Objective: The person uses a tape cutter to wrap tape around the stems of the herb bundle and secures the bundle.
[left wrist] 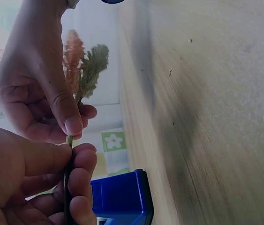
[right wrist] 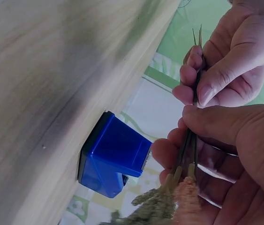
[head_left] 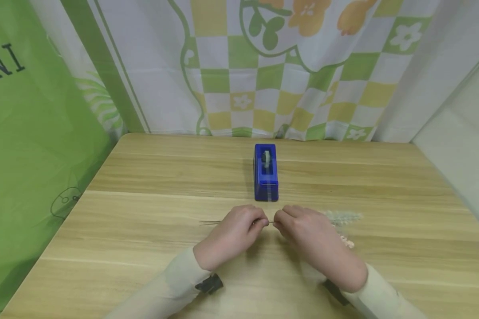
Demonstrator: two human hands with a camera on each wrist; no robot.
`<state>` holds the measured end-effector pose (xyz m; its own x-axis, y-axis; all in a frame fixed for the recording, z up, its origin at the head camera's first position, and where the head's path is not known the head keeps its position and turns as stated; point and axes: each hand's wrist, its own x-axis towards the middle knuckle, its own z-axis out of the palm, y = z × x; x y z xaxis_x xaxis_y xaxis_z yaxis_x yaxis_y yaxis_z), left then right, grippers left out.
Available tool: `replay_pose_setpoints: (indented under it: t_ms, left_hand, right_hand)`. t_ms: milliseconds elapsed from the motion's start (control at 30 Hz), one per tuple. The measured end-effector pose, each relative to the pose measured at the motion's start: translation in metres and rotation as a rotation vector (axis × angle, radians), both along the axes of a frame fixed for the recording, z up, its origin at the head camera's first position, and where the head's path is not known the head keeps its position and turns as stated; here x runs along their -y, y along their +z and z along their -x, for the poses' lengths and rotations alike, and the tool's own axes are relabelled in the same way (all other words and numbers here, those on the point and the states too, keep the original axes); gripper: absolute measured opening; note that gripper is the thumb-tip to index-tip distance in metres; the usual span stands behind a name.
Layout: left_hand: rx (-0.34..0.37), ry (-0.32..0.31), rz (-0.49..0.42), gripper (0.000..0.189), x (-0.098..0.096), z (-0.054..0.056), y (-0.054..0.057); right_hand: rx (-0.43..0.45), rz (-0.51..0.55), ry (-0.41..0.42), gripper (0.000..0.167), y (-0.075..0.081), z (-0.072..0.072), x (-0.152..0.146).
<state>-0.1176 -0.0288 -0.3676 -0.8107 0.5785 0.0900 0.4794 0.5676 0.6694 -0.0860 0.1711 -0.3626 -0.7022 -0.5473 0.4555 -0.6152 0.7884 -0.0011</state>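
Between my two hands lies a small bunch of thin-stemmed flower sprigs, held level above the table. One fuzzy head is pale green (right wrist: 153, 206) and another is peach (right wrist: 186, 197); both stick out beyond my right hand (head_left: 311, 237). That hand pinches the stems below the heads with thumb and fingers. My left hand (head_left: 233, 232) grips the same stems (head_left: 209, 222) close beside it, fingers curled round them, and the bare ends poke out to the left. In the left wrist view, thumb and fingertips of both hands almost meet on the stems.
A blue tape dispenser (head_left: 265, 173) with a roll of clear tape stands just beyond my hands on the wooden table (head_left: 151, 177). Patterned curtains (head_left: 259, 79) hang behind the table, and a green cloth (head_left: 36, 133) hangs at the left.
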Motion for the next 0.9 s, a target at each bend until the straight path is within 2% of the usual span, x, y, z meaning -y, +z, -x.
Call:
replay_pose_setpoints:
  t_ms: [200,400,667,900]
  left_hand:
    - [0.008,0.007,-0.024,0.015,0.0,0.0004,-0.0008]
    - [-0.009,0.019,-0.026,0.013,-0.0004,0.0011,-0.0015]
    - [-0.027,0.034,-0.015,0.011,-0.0016,0.0013,-0.0022]
    - [-0.025,0.014,-0.004,0.018,-0.0021,0.0037,-0.0023]
  right_hand:
    - [0.062,-0.012,-0.031,0.014,0.001,-0.0013,-0.0001]
    - [0.057,-0.011,-0.023,0.005,0.0006,-0.0004,-0.0005]
    - [0.053,0.013,-0.008,0.008,-0.0003,0.003,-0.0014]
    - [0.031,0.023,-0.002,0.01,-0.0027,0.0048,-0.002]
